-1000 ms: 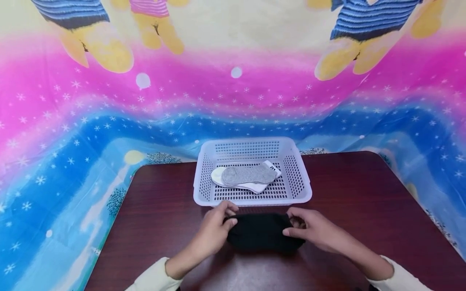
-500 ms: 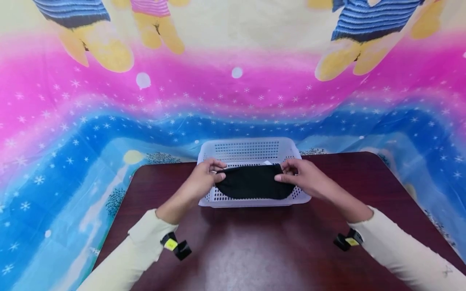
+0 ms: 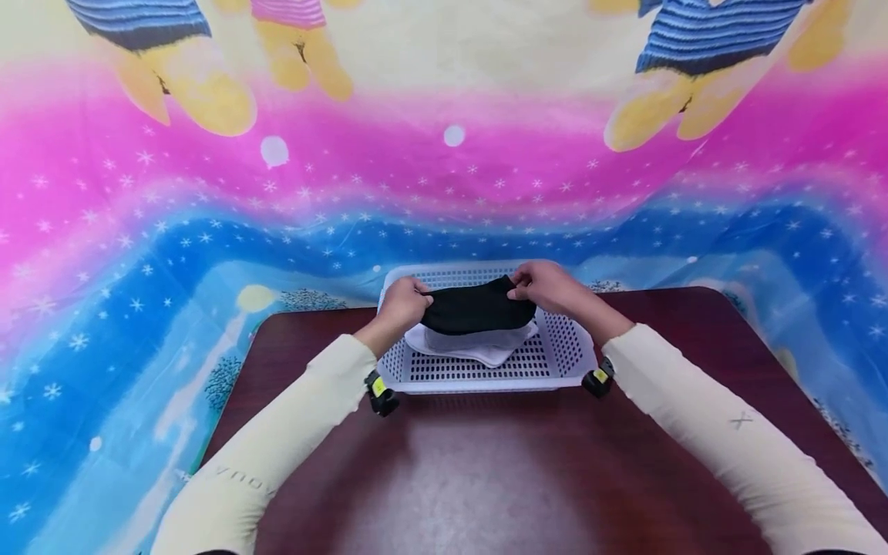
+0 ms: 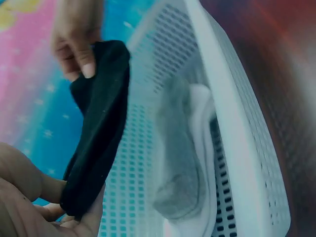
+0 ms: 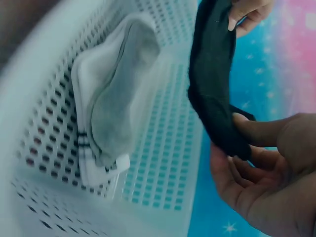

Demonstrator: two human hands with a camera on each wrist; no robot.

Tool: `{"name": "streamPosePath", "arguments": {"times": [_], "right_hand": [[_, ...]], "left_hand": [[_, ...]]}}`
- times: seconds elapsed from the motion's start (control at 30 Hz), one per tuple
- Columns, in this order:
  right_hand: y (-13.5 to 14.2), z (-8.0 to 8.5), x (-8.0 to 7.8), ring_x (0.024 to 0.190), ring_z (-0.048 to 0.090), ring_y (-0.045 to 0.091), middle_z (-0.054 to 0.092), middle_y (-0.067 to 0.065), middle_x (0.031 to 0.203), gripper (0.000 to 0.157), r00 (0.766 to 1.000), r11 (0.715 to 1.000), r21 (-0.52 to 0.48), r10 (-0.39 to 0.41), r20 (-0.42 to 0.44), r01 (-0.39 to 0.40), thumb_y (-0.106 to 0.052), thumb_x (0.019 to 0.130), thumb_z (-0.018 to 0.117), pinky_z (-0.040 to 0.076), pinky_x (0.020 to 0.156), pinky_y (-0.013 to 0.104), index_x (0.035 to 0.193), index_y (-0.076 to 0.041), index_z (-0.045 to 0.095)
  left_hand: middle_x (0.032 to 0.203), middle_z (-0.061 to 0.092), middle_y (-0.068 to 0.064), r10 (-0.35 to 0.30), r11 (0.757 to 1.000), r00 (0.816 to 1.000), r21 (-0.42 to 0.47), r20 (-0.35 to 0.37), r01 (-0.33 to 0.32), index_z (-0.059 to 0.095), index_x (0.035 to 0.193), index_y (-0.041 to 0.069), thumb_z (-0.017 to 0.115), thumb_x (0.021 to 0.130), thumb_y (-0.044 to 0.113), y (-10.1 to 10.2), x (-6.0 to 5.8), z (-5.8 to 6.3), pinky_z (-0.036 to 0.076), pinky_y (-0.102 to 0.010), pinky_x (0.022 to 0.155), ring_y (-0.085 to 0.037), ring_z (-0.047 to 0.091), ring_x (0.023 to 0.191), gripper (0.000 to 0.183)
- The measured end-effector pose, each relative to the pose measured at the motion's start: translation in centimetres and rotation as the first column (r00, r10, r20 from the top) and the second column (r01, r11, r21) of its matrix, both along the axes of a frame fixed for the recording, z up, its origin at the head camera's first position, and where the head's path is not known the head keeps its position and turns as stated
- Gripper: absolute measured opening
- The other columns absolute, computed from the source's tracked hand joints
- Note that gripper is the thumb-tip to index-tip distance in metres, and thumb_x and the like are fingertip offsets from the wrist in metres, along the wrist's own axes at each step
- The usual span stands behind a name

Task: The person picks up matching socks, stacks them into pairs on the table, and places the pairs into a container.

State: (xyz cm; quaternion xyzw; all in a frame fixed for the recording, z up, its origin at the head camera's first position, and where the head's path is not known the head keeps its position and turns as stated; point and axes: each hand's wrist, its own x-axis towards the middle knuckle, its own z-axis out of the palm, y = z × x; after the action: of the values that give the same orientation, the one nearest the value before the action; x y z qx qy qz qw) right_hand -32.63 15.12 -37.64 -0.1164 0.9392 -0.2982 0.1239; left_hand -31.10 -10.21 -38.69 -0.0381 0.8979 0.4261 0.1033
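Note:
A black sock [image 3: 479,308] is stretched between my two hands above the white plastic basket [image 3: 465,384]. My left hand [image 3: 405,302] pinches its left end between thumb and fingers. At the other end my right hand [image 3: 544,284] pinches the sock near its upper corner. Below it, inside the basket, a grey sock [image 5: 116,103] lies on top of a white sock [image 5: 89,74] with dark stripes near its cuff. In the head view the black sock covers part of this pile.
The basket stands on a dark red-brown table [image 3: 472,478], close to its back edge. Behind the table hangs a colourful cloth [image 3: 444,177] with snowflakes and cartoon figures. Each wrist wears a small black camera [image 3: 381,395].
Both hands have carried the black sock forward from the table in front of the basket, over its near rim, to above the socks at the back. The basket has stayed in place.

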Motion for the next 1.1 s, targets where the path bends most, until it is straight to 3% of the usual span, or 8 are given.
{"name": "streamPosePath", "arguments": {"times": [0.1,0.23,0.33,0.43,0.53,0.67,0.87,1.1], "right_hand": [[0.2,-0.5,-1.4,0.074,0.048,0.019,0.052,0.008,0.082,0.013,0.999,0.997,0.073,0.031,0.025,-0.033,-0.015,0.094,0.060,0.042,0.073,0.033,0.097,-0.003,0.058],[0.9,-1.7,-2.9,0.058,0.020,0.016,0.020,0.000,0.064,0.039,0.989,0.984,0.154,0.070,0.131,-0.091,-0.013,0.094,0.059,0.025,0.062,0.032,0.070,-0.012,0.028],[1.0,-2.5,-3.7,0.054,0.021,0.013,0.020,-0.003,0.059,0.044,0.979,0.964,0.222,0.106,0.177,-0.144,-0.015,0.093,0.062,0.025,0.058,0.029,0.064,-0.015,0.029],[0.4,-2.7,-4.1,0.052,0.028,0.012,0.025,-0.004,0.056,0.044,0.973,0.949,0.257,0.134,0.190,-0.181,-0.016,0.090,0.065,0.030,0.058,0.028,0.060,-0.016,0.033],[-0.3,-2.7,-4.5,0.051,0.036,0.012,0.031,-0.004,0.054,0.043,0.967,0.937,0.284,0.146,0.210,-0.204,-0.017,0.090,0.066,0.034,0.058,0.029,0.059,-0.016,0.036],[-0.5,-3.1,-4.6,0.053,0.038,0.011,0.035,-0.002,0.059,0.036,0.961,0.921,0.339,0.106,0.254,-0.191,-0.016,0.091,0.065,0.036,0.060,0.028,0.064,-0.014,0.041],[-0.2,-4.0,-4.5,0.061,0.048,0.013,0.049,0.001,0.083,0.010,0.957,0.926,0.341,0.062,0.282,-0.160,-0.011,0.089,0.066,0.042,0.061,0.026,0.093,-0.005,0.059],[-1.0,-4.5,-4.6,0.061,0.048,0.014,0.039,0.000,0.067,0.025,0.958,0.916,0.368,0.053,0.281,-0.159,-0.012,0.089,0.067,0.040,0.058,0.027,0.072,-0.011,0.048]], "left_hand": [[0.115,0.062,-0.009,-0.036,0.995,0.998,-0.100,-0.047,0.031,0.067,0.109,0.003,0.054,0.096,0.009,1.3,-1.0,-0.9,0.048,-0.030,0.077,-0.020,0.060,0.095,0.019],[0.068,0.044,-0.001,-0.051,0.990,0.999,-0.133,-0.002,0.051,0.043,0.062,0.009,0.050,0.096,0.006,2.8,-2.1,-2.0,0.032,-0.028,0.054,-0.014,0.031,0.056,0.035],[0.059,0.023,0.000,-0.036,0.988,0.998,-0.148,0.057,0.044,0.026,0.060,0.014,0.044,0.096,0.003,3.3,-2.7,-2.6,0.025,-0.028,0.048,-0.014,0.017,0.052,0.042],[0.065,0.032,-0.003,-0.019,0.983,0.996,-0.180,0.082,0.034,0.040,0.067,0.011,0.039,0.095,0.000,3.4,-3.2,-2.9,0.027,-0.027,0.046,-0.014,0.023,0.050,0.030],[0.087,0.050,-0.010,-0.023,0.980,0.995,-0.193,0.102,0.043,0.055,0.093,0.002,0.038,0.094,-0.001,3.2,-3.6,-3.1,0.032,-0.027,0.050,-0.015,0.033,0.056,0.017],[0.107,0.056,-0.015,-0.077,0.970,0.990,-0.223,0.116,0.101,0.057,0.113,-0.002,0.046,0.093,0.002,2.7,-3.8,-3.5,0.036,-0.029,0.058,-0.019,0.041,0.067,0.023],[0.097,0.059,-0.012,-0.139,0.948,0.978,-0.266,0.156,0.177,0.063,0.102,0.000,0.063,0.091,0.012,2.4,-3.6,-4.0,0.040,-0.027,0.057,-0.018,0.046,0.067,0.017],[0.090,0.058,-0.010,-0.140,0.940,0.989,-0.307,0.053,0.150,0.060,0.088,0.003,0.057,0.087,0.001,2.4,-2.5,-3.7,0.041,-0.027,0.060,-0.018,0.048,0.069,0.003]]}}
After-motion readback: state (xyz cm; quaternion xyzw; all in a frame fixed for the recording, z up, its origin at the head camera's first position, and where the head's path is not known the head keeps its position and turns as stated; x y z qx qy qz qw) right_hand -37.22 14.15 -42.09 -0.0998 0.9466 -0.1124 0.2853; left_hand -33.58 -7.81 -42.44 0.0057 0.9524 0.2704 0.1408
